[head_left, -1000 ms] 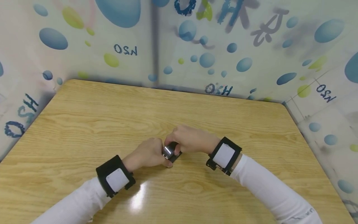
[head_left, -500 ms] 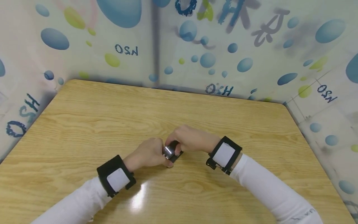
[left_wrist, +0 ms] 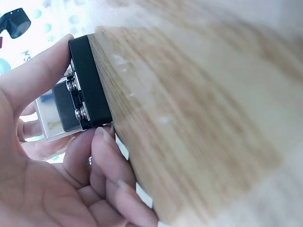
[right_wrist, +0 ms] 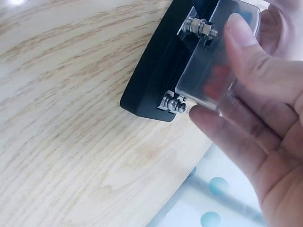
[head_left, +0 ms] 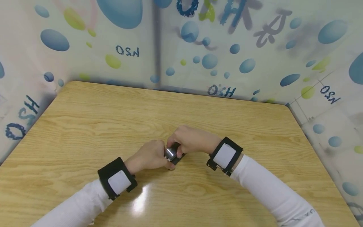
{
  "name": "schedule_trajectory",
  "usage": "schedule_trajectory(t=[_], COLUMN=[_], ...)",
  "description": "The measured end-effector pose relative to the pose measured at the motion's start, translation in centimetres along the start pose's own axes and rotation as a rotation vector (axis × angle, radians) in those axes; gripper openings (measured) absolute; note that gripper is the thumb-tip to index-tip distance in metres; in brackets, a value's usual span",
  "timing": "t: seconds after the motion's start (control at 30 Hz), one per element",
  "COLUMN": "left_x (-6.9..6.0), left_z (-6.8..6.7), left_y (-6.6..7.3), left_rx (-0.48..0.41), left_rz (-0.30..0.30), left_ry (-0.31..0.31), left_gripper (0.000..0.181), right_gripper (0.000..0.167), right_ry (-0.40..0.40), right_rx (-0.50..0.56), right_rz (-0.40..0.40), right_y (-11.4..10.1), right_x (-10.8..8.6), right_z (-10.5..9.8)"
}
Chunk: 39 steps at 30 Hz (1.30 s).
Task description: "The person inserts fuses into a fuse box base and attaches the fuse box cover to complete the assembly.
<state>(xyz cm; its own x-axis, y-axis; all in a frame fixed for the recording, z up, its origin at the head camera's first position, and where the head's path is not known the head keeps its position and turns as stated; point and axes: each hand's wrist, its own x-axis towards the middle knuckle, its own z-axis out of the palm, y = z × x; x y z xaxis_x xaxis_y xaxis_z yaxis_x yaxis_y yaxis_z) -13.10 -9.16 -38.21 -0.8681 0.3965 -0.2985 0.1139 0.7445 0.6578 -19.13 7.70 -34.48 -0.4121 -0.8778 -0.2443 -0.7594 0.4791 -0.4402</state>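
Note:
A small electrical block (head_left: 170, 153) sits on the wooden table between both hands. It has a black base (right_wrist: 150, 66), metal bolt terminals (right_wrist: 200, 28) with nuts, and a clear plastic cover (right_wrist: 201, 71). In the left wrist view, the thumb and fingers of my left hand (head_left: 148, 154) grip the ends of the black base (left_wrist: 92, 80). My right hand (head_left: 195, 138) pinches the clear cover, its thumb on the top face in the right wrist view. Reddish and bluish patches show through the plastic. Fingers hide part of the block in the head view.
The wooden table (head_left: 113, 119) spreads around the hands, with a bright reflection near its front. Walls (head_left: 136, 69) printed with blue and green bubbles stand behind it and at both sides. Black straps (head_left: 227, 156) with white patches circle both wrists.
My right wrist and forearm have shifted slightly left. Both hands keep hold of the block, which stays in about the same place.

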Motion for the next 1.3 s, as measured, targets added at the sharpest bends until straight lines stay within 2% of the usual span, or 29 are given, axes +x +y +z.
schedule_trajectory(t=[0.23,0.87,1.13,1.3], left_x=[0.0,0.0,-0.3,-0.9], left_z=[0.1,0.1,0.5,0.6], left_y=[0.0,0.2,0.8,0.8], left_rx=[0.003,0.032,0.098,0.145], left_rz=[-0.007,-0.006,-0.026,-0.038], left_ry=[0.006,0.023,0.068,0.095], left_gripper=[0.041,0.037,0.040,0.046], right_gripper=[0.029,0.035,0.035,0.045], right_ry=[0.052,0.114,0.133,0.148], right_rx=[-0.078,0.012,0.037,0.043], right_rz=[-0.049,-0.020,-0.020,0.027], right_y=[0.0,1.0,1.5,1.3], right_x=[-0.3,-1.0,-1.5,-1.9], right_z=[0.5,1.4,1.9,2.2])
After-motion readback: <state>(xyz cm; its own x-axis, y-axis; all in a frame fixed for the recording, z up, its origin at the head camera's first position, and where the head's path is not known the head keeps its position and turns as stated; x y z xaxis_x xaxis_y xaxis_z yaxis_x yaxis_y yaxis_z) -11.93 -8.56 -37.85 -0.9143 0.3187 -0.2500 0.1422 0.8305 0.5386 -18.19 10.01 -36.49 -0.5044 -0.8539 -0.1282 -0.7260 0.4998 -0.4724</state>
